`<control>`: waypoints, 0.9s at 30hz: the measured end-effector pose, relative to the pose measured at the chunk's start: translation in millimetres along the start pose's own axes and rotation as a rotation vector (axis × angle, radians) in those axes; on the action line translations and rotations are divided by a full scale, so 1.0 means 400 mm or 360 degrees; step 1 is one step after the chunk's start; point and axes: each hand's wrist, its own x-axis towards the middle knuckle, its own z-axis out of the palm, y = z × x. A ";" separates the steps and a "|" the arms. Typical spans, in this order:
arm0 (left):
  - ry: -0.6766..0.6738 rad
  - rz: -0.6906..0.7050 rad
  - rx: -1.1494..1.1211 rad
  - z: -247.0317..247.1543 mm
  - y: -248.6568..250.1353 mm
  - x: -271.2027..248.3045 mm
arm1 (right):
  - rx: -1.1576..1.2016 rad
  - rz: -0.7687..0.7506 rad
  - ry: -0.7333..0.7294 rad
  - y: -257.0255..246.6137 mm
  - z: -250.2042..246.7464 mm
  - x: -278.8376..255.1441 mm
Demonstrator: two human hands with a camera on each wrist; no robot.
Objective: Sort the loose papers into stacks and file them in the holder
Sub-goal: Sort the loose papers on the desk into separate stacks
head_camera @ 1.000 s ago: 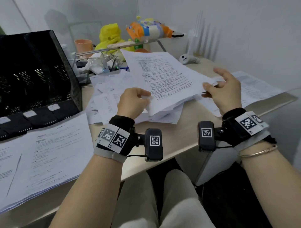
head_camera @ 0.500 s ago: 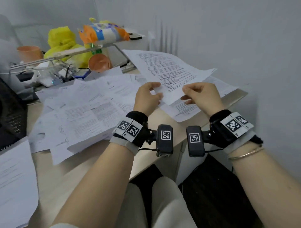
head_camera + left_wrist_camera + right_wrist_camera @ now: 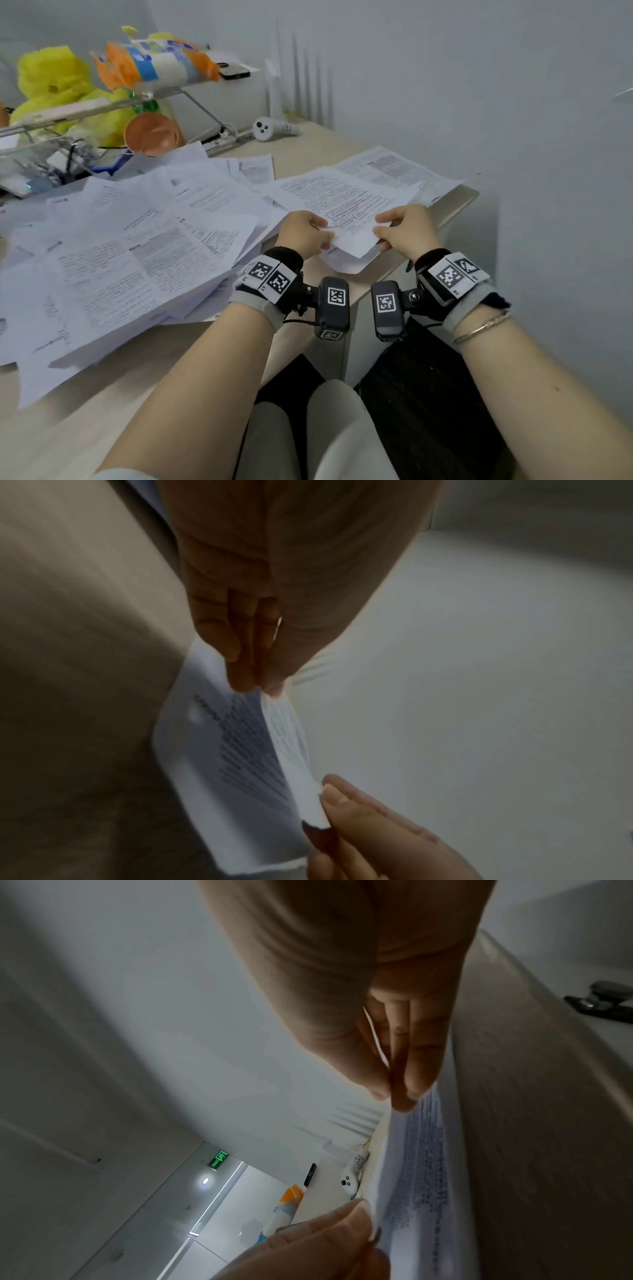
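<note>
At the desk's right corner, near its front edge: left hand and right hand side by side, each pinched on the near edge of one printed sheet, thumb on top and fingers beneath. Seen from the left wrist, fingertips closed on the sheet's edge, right-hand thumb clamped on the same edge farther along. Sheet laid low over a small stack overhanging the desk front, with more pages spread behind toward the wall. Off to the left, a large loose pile of overlapping papers, heaped unevenly. Behind that, a clear shelf loaded with a yellow bag and an orange-and-white packet; a white controller near the wall.
</note>
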 end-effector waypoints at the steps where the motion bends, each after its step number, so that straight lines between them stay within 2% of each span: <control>1: -0.0011 -0.0040 0.0024 0.003 -0.004 0.001 | -0.0030 0.0018 -0.0017 0.007 0.000 -0.003; 7: -0.0081 -0.0181 0.0187 0.028 -0.021 -0.003 | -0.0095 0.0126 -0.0079 0.034 -0.003 -0.028; 10: -0.0141 -0.0175 0.0311 0.032 -0.013 -0.014 | -0.0211 0.0097 -0.0106 0.043 -0.006 -0.035; 13: -0.0207 -0.0138 0.0588 0.026 -0.015 -0.014 | -0.0273 0.0118 -0.0160 0.038 -0.008 -0.050; 15: -0.0208 -0.0098 0.0593 0.020 -0.018 -0.018 | -0.0236 0.0061 -0.0101 0.025 -0.009 -0.064; 20: 0.0019 0.0138 0.0320 -0.012 -0.008 -0.056 | -0.0056 -0.0201 0.0153 -0.028 0.006 -0.093; 24: 0.0279 0.0358 0.0273 -0.069 0.004 -0.097 | 0.0074 -0.0351 0.0130 -0.088 0.048 -0.108; 27: 0.0447 0.0405 0.0295 -0.135 -0.001 -0.128 | 0.0105 -0.0415 0.0084 -0.128 0.102 -0.121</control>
